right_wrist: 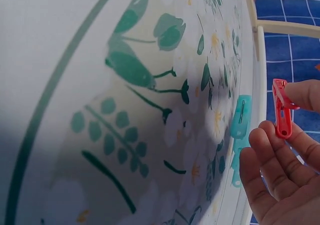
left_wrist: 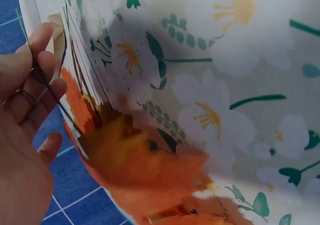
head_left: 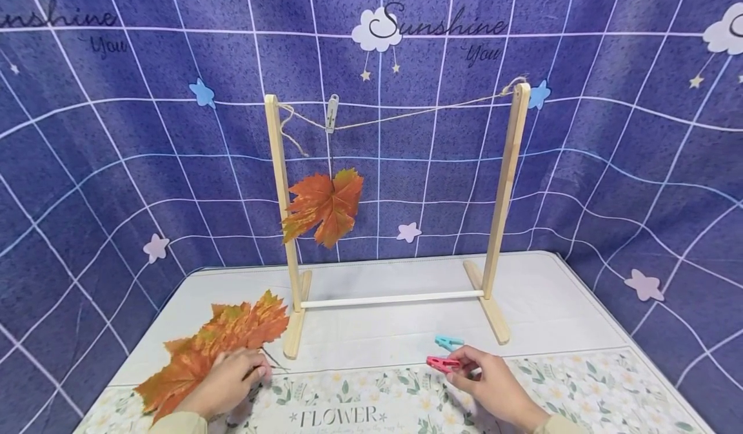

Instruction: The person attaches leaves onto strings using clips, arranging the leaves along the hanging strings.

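My left hand [head_left: 232, 380] pinches the thin dark stem [left_wrist: 52, 92] of an orange maple leaf [left_wrist: 135, 150] between thumb and fingers. More autumn leaves [head_left: 240, 324] lie spread at the left of the table, beside and partly under that hand. My right hand [head_left: 490, 385] holds a red clothespin [right_wrist: 283, 115] between thumb and fingertips, above the table. Just behind it, a teal clothespin [head_left: 449, 342] lies on the table. An orange-red leaf [head_left: 327, 205] hangs by its stem from a grey clothespin [head_left: 331, 115] clipped on the string.
A wooden stand with a left post [head_left: 278, 195] and a right post [head_left: 506, 195] carries a sagging twine line [head_left: 418, 111]. A white rod [head_left: 395, 299] joins the posts low down. Behind the table with its flowered cloth [head_left: 348, 392] hangs a blue patterned curtain [head_left: 429, 182].
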Demonstrator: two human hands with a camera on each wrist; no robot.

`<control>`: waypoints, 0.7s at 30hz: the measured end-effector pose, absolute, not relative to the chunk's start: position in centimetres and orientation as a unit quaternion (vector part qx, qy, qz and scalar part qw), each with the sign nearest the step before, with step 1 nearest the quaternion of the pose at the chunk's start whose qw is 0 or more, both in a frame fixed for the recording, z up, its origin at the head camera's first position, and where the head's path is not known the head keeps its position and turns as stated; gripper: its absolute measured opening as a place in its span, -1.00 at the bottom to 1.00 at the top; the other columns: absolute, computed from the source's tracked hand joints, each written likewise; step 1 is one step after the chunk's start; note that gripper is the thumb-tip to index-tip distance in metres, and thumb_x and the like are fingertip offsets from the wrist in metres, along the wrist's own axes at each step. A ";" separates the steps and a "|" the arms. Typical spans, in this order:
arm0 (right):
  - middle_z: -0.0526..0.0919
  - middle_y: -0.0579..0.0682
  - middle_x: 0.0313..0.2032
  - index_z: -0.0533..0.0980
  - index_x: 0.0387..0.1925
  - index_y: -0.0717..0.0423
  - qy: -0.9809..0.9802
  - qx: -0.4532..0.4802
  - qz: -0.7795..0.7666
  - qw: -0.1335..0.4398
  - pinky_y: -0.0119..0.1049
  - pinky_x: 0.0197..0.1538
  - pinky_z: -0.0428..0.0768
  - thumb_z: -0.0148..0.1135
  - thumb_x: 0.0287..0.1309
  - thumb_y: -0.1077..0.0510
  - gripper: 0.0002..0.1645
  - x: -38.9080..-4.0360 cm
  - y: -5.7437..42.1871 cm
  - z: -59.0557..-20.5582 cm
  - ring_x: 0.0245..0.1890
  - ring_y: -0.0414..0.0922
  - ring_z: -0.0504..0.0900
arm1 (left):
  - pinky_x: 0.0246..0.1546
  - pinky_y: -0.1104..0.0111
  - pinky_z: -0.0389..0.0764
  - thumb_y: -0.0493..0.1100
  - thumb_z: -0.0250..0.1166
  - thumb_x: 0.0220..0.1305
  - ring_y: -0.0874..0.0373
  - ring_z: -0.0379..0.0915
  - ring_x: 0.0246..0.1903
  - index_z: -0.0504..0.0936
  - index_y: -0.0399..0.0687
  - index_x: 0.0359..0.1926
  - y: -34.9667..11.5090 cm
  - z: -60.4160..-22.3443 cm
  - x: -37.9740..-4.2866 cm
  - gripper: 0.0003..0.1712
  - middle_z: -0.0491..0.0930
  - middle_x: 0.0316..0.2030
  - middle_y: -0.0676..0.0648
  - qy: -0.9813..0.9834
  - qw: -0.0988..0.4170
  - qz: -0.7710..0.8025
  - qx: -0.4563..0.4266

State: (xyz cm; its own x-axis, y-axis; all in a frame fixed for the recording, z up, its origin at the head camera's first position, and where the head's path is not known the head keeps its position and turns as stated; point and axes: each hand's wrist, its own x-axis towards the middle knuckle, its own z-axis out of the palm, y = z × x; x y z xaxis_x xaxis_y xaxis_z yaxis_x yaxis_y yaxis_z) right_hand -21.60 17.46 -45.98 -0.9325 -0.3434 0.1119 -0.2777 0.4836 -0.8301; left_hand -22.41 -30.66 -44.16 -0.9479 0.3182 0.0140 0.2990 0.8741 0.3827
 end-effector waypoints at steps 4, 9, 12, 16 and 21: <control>0.68 -0.06 -0.23 0.61 -0.04 0.20 0.860 -0.179 -0.477 0.037 -0.38 -0.26 0.61 0.41 0.24 0.10 -0.66 -21.6 17.4 -46.0 -0.31 -0.28 0.61 | -0.11 0.01 0.14 -0.20 0.21 0.43 0.23 0.34 -0.19 0.53 0.18 -0.42 -30.2 -44.1 -22.2 -0.76 0.45 -0.37 0.26 0.966 0.053 0.214 0.133; 0.67 -0.06 -0.25 0.61 -0.06 0.19 0.859 -0.177 -0.480 0.039 -0.38 -0.25 0.61 0.42 0.23 0.10 -0.68 -21.6 17.3 -45.9 -0.31 -0.28 0.61 | -0.09 -0.05 0.07 -0.18 0.20 0.43 0.18 0.33 -0.17 0.51 0.12 -0.39 -30.2 -44.0 -22.2 -0.81 0.44 -0.38 0.19 0.960 0.080 0.237 0.127; 0.66 -0.07 -0.26 0.61 -0.07 0.19 0.859 -0.176 -0.479 0.038 -0.37 -0.26 0.60 0.42 0.22 0.11 -0.69 -21.6 17.2 -45.9 -0.32 -0.28 0.60 | -0.13 0.06 0.18 -0.15 0.24 0.42 0.28 0.36 -0.30 0.56 0.11 -0.36 -30.5 -43.8 -22.3 -0.85 0.51 -0.40 0.21 0.956 0.076 0.238 0.151; 0.66 -0.09 -0.27 0.62 -0.07 0.18 0.862 -0.173 -0.476 0.037 -0.37 -0.26 0.60 0.42 0.22 0.10 -0.69 -21.7 17.1 -46.0 -0.33 -0.30 0.60 | -0.34 0.32 0.38 -0.13 0.33 0.35 0.43 0.37 -0.47 0.66 0.14 -0.36 -30.8 -43.7 -22.4 -0.89 0.61 -0.45 0.23 0.953 0.050 0.237 0.183; 0.66 -0.11 -0.26 0.62 -0.07 0.16 0.865 -0.170 -0.471 0.034 -0.38 -0.24 0.61 0.42 0.23 0.07 -0.68 -21.8 17.1 -45.9 -0.32 -0.30 0.60 | -0.46 0.41 0.47 -0.14 0.40 0.28 0.45 0.44 -0.48 0.71 0.14 -0.39 -30.8 -43.3 -22.7 -0.91 0.65 -0.45 0.21 0.949 0.048 0.247 0.191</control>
State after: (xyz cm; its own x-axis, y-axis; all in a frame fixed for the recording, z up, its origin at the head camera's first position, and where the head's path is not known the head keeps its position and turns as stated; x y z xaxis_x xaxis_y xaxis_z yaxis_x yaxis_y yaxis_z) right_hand -21.77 17.06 -45.86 -0.9397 -0.3267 0.1015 -0.2623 0.4977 -0.8267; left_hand -22.69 -30.84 -43.30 -0.9227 0.3855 0.0039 0.3385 0.8051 0.4871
